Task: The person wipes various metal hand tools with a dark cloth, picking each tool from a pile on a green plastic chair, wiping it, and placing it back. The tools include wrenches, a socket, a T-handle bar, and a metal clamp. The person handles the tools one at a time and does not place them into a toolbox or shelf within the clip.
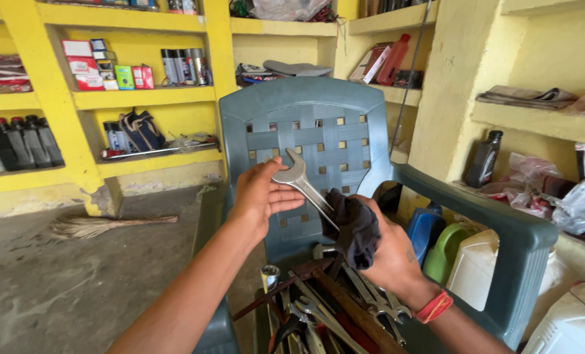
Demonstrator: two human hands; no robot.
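Yellow shelves (141, 95) along far wall, bottles and boxes on them. Grey plastic chair (305, 131) at centre; pile of tools (331, 308) on seat, near. Broom (102, 225) on floor, left. Left hand (259, 196) grips wrench (300, 182) by open-jaw end, above seat. Right hand (387, 252) clenched around dark rag (352, 226), rag wrapped over wrench's lower shank.
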